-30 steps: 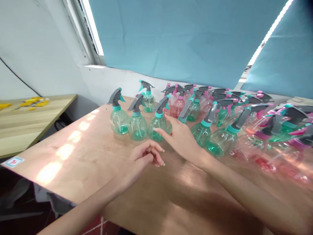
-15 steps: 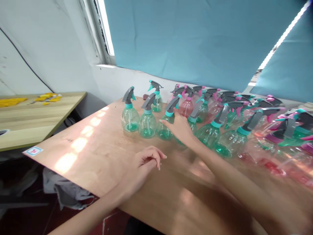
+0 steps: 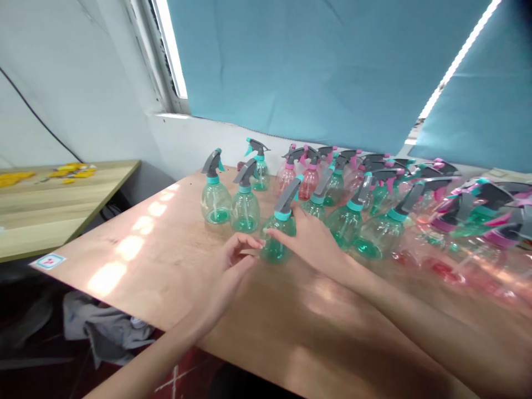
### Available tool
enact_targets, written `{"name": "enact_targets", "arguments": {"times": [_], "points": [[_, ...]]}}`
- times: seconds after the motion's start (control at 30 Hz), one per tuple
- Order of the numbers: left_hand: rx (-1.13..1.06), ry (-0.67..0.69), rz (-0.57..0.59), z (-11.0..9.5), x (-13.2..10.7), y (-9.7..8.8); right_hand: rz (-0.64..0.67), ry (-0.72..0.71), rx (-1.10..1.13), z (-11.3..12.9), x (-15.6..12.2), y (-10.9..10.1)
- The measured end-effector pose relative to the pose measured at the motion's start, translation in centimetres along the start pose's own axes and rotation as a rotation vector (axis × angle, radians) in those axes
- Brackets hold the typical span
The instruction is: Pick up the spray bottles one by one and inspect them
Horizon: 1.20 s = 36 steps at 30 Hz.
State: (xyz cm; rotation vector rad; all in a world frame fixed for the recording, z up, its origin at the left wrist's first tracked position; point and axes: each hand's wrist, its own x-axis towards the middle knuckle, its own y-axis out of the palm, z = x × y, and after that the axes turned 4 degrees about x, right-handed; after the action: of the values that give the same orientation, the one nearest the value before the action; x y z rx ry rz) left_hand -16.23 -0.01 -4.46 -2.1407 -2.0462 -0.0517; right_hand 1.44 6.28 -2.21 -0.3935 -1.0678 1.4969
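A green spray bottle [image 3: 279,235] with a grey trigger head and turquoise collar stands at the front of the group, tilted slightly in my view. My right hand [image 3: 310,235] is wrapped around its right side, thumb across the front; the other fingers are partly hidden behind it. At the bottle's lower left is my left hand [image 3: 236,257], fingers loosely bent and apart from the thumb, holding nothing. Its fingertips come close to the bottle; I cannot tell whether they touch. Two more green spray bottles, one nearer [image 3: 245,210] and one farther left [image 3: 216,202], stand beside it.
Several green and pink spray bottles [image 3: 347,221] crowd the right and back of the wooden table [image 3: 166,277]. Another green bottle [image 3: 260,174] stands near the wall. Yellow pieces [image 3: 68,172] lie on a side table [image 3: 37,205]. Grey cloth [image 3: 103,327] is below the table edge.
The green bottle in my right hand has come out of the row, toward me. My left hand has moved up beside it. The whole view has shifted slightly.
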Motion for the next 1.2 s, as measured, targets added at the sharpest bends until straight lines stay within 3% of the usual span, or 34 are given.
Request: {"name": "enact_targets", "arguments": {"times": [0.17,0.47,0.63,0.93,1.2], "points": [[0.091,0.094,-0.042,-1.6,1.4,1.7,0.061,-0.013,-0.06,0.2,-3.7,-1.1],[0.284,0.226,0.307,-4.7,2.0,6.7,0.061,-0.26,0.016,-1.2,-7.9,-2.3],[0.257,0.219,0.352,-4.9,1.9,8.8,-0.016,-0.332,-0.007,-2.9,-9.1,-2.7],[0.265,0.276,0.27,-4.7,1.2,9.2,-0.121,-0.399,0.037,-7.6,-11.4,-4.6],[0.313,0.314,0.283,-4.4,2.1,9.9,-0.129,-0.449,0.114,-7.5,-9.8,-5.8]]}}
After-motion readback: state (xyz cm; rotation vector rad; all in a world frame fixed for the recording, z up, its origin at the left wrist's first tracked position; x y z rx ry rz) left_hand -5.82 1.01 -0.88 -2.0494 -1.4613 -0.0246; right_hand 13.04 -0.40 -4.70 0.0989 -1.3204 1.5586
